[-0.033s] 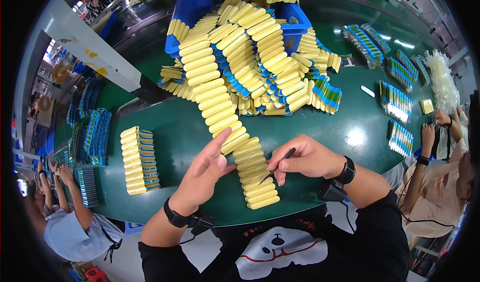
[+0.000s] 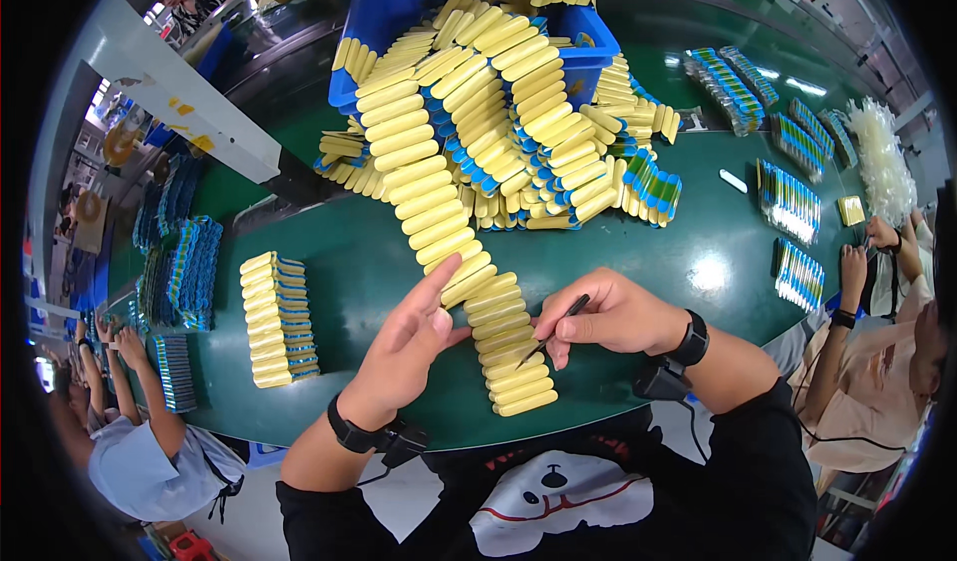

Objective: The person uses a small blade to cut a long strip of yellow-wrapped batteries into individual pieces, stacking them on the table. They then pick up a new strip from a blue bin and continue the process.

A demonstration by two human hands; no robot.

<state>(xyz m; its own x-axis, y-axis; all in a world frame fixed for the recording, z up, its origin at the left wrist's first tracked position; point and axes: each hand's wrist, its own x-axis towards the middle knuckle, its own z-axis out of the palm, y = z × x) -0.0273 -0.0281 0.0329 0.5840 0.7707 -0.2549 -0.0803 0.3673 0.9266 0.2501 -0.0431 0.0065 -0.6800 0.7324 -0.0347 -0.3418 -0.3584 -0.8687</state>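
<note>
A long strip of joined yellow packets (image 2: 429, 212), each narrow and rounded at the ends, runs from the heap toward me. My left hand (image 2: 404, 337) is at the strip's left edge. Its index finger points up along the packets, while another fingertip passes under the edge. Between the fingers and thumb of my right hand (image 2: 613, 312) is a slim black pen-like tool (image 2: 576, 307), its thin tip over the strip's near end (image 2: 523, 402). That end looks stacked in layers. Left of my left hand lies a folded stack of yellow-and-blue packets (image 2: 274, 320).
A blue bin (image 2: 593, 53) overflows with more strips (image 2: 538, 152) onto the green table (image 2: 618, 262). Bundles of blue-and-green packets (image 2: 788, 202) lie right, beside a white piece (image 2: 733, 181). A white post (image 2: 189, 93) rises left. Co-workers sit on both sides.
</note>
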